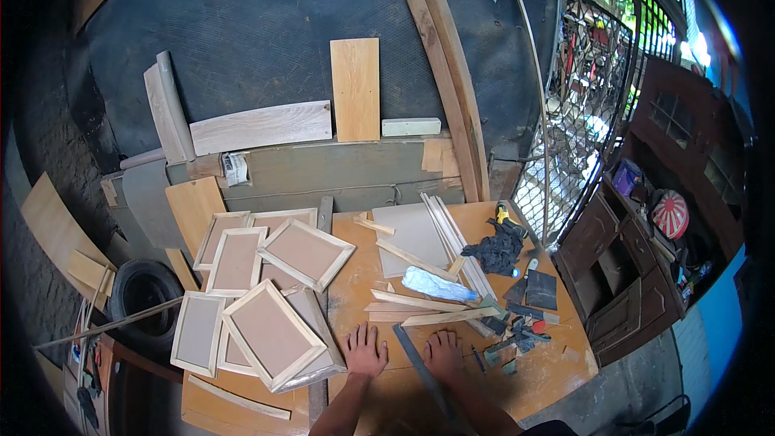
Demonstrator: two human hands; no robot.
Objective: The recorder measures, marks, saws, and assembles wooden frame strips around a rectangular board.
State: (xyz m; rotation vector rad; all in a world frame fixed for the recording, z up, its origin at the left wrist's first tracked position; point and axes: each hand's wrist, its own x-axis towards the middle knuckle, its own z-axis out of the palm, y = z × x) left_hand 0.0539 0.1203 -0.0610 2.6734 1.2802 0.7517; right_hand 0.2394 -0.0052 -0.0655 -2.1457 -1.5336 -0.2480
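My left hand (365, 353) lies flat on the worn orange worktable (363, 400), fingers open, just right of a loose pile of pale wooden frames with tan and grey panels (274, 331). My right hand (444, 355) also rests flat and open, right of a long dark metal strip (410, 353) that lies between my hands. Above my hands are thin wood strips (448, 316), a crumpled light blue item (436, 282) and a grey board (401, 230). Dark scraps and small tools (517, 347) lie right of my right hand, below a black cloth bundle (492, 254).
Wooden planks (355, 89) lean at the back against a dark wall (266, 32). A tire (141, 303) and boards (60, 230) stand left. At right are a metal mesh gate (585, 73) and an old brown cabinet (613, 274) holding assorted objects.
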